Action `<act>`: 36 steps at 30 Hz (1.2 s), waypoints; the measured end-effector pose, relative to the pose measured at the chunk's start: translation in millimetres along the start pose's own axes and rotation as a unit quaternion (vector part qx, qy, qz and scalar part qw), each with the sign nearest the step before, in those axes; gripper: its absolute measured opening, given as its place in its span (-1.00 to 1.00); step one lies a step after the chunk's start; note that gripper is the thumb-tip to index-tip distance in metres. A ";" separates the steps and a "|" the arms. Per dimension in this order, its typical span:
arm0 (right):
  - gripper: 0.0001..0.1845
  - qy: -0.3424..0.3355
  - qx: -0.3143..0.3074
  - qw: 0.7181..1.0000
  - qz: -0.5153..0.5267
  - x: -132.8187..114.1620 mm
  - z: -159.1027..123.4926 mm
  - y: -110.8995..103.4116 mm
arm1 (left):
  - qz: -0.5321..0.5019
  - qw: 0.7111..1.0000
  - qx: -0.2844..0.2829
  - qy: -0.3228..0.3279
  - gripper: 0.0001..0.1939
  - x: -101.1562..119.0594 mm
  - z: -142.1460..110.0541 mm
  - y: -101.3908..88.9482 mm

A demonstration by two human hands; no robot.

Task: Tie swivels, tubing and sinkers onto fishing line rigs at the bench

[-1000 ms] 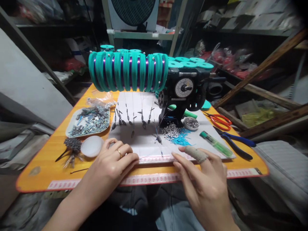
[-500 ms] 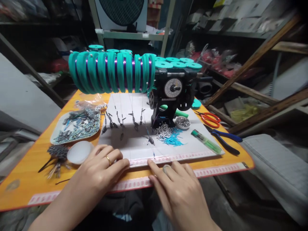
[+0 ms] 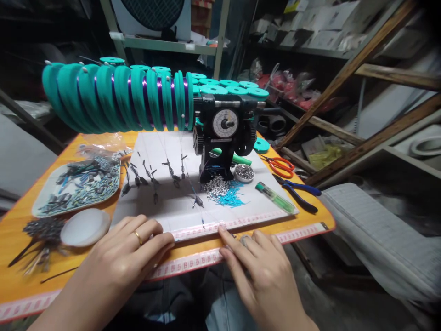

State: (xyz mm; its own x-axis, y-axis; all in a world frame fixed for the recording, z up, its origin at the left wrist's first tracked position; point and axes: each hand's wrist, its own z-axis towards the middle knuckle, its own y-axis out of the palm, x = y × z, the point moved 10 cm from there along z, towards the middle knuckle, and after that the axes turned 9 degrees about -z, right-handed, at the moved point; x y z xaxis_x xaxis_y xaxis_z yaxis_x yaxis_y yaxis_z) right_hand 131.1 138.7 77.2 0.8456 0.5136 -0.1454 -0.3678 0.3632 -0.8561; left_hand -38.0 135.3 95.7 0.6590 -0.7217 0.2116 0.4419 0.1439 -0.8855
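Observation:
My left hand, with a gold ring, rests at the front edge of a white board. Its fingers are bent and pressed together; whatever is in them is hidden. My right hand lies to the right, index finger stretched onto a pink-marked measuring tape along the board's edge, thumb apart below. Between the hands, thin fishing line comes down to a small dark sinker and a tiny swivel-like piece. More lines with dark sinkers hang from teal foam spools on a black winding device.
Left are a tray of small parts, a white dish and a dark bundle. Right are silver beads, blue tubes, a round tub, a green-capped tube, orange scissors and blue pliers.
The view has turned right, so the table and device sit farther left. My right hand has slid slightly right along the tape, widening the gap between my hands.

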 end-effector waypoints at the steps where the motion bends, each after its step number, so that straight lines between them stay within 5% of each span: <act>1: -0.63 0.001 0.001 1.000 0.007 0.1 -0.1 -0.1 | -0.001 1.000 0.004 -0.001 -0.90 -0.6 -0.7 -0.8; 25: -0.61 -0.035 0.013 0.999 -0.013 -2.8 -1.1 -0.6 | -0.021 0.998 0.012 -0.057 -0.90 -10.2 -11.5 -11.2; 32: -0.57 -0.056 0.114 0.985 0.119 -35.4 -4.4 -23.2 | -0.162 0.971 0.151 -0.090 -0.76 5.9 -14.9 -22.5; 36: -0.60 -0.076 0.114 0.972 0.193 -56.0 1.4 -25.2 | -0.208 0.946 0.215 -0.129 -0.77 15.1 -25.3 -19.1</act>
State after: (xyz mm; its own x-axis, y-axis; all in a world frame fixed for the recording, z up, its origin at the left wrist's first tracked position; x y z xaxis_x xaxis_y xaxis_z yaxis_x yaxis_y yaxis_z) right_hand 92.5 102.0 107.6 0.5673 0.7486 -0.3432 -0.7363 0.2745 -0.6185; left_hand -51.8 104.6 105.4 0.4762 -0.5960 0.6466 0.8653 0.1867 -0.4652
